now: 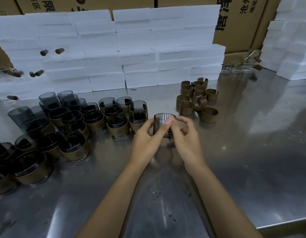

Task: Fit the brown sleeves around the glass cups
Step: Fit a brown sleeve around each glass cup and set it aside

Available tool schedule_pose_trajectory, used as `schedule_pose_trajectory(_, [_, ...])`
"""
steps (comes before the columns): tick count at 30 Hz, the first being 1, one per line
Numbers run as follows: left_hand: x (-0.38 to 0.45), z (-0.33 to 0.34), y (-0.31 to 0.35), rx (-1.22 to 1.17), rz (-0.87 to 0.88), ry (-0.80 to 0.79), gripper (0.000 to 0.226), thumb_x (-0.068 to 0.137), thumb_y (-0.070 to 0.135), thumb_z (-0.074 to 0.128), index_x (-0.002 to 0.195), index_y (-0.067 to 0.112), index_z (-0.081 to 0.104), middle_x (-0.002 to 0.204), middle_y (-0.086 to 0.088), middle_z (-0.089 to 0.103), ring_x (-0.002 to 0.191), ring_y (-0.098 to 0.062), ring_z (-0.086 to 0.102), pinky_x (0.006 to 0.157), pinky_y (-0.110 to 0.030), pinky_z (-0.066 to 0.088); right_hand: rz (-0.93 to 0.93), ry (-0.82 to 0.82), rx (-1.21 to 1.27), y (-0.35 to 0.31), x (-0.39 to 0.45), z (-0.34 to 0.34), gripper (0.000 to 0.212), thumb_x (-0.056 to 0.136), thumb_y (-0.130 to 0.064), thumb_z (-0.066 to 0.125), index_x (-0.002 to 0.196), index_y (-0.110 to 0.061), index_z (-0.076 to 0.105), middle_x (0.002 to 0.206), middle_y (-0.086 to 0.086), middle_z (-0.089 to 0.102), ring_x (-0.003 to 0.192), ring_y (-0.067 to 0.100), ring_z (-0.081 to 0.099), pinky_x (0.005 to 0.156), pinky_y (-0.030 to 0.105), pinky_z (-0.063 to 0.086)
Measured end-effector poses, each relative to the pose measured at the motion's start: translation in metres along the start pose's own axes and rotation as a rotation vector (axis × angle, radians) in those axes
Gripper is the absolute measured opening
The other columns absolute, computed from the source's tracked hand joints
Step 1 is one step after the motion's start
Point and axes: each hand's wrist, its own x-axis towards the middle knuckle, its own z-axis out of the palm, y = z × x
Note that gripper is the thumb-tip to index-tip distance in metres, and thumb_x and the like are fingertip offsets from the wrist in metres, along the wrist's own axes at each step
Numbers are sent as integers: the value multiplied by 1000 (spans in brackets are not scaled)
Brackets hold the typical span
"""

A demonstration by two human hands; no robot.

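Both grips are clasping one smoky glass cup [163, 123] — left hand [146, 140] steadying its side, right hand [184, 136] pinching near the rim, probably to work a sleeve on. It's sitting mid-tabletop [252, 152] — spare brown sleeves [197, 98] waiting behind.
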Motion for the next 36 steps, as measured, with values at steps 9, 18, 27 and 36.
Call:
schedule_pose_trajectory(9, [-1, -12, 5, -180, -70, -181, 38, 86, 50, 64, 110, 23, 77, 105, -5, 74, 89, 0, 71, 72, -12, 53, 0, -144, -89, 0, -1, 3, 78, 78, -89, 40, 114, -29, 74, 102, -8, 78, 98, 6, 73, 98, 42, 57])
schedule_pose_trajectory(18, [8, -19, -8, -354, -88, 61, 39, 80, 38, 70, 108, 11, 69, 103, -10, 77, 101, -25, 71, 84, -34, 58, -137, -13, -40, 5, -1, 0, 27, 108, -38, 45, 104, -28, 70, 94, -2, 75, 92, 19, 70, 89, 54, 58])
schedule_pose_trajectory(27, [8, -15, 1, -285, -170, -99, 59, 88, 67, 59, 108, 16, 81, 109, -8, 79, 107, -22, 74, 91, -35, 61, -85, -152, -22, -3, -8, 2, 62, 73, -73, 65, 119, -31, 64, 107, -8, 74, 101, 5, 69, 81, 12, 51])
schedule_pose_trajectory(36, [8, -11, 2, -151, -166, -133, 58, 91, 63, 52, 113, 16, 78, 104, -8, 79, 101, -26, 76, 86, -32, 61, -92, -134, -81, 0, -5, -1, 65, 91, -76, 33, 119, -28, 67, 110, -10, 75, 106, 0, 68, 98, 30, 52])
